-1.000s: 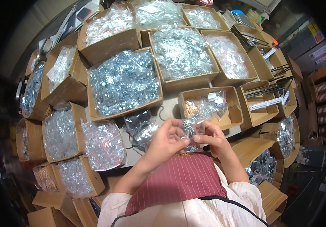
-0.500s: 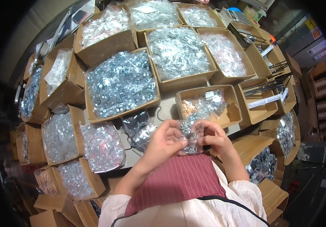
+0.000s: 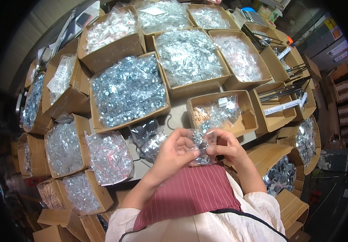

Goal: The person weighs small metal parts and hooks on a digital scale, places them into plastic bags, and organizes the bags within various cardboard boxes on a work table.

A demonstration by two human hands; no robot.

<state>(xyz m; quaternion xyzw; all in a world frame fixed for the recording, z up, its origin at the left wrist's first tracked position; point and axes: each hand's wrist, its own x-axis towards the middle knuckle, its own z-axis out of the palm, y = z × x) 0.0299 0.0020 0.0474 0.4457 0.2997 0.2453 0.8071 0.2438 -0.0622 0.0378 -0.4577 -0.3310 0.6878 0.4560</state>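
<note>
Bag of small metal parts (image 3: 200,142) between left grip (image 3: 177,149) and right grip (image 3: 228,147), both clamped on its sides

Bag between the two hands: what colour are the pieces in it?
The bagged pieces look silvery grey; the head view shows them best.

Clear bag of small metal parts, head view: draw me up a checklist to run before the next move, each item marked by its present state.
1. Left grip on the clear bag: ok, thumb and fingers are at its left side.
2. Right grip on it: ok, at its right side.
3. Small metal parts inside: ok, they show through the film.
4. Bag's mouth sealed: cannot tell, too small and partly covered.
5. A grip free for anything else: not ok, both are on the bag.
6. Bare space in the small cardboard box just ahead: ok, at its right end.
</note>
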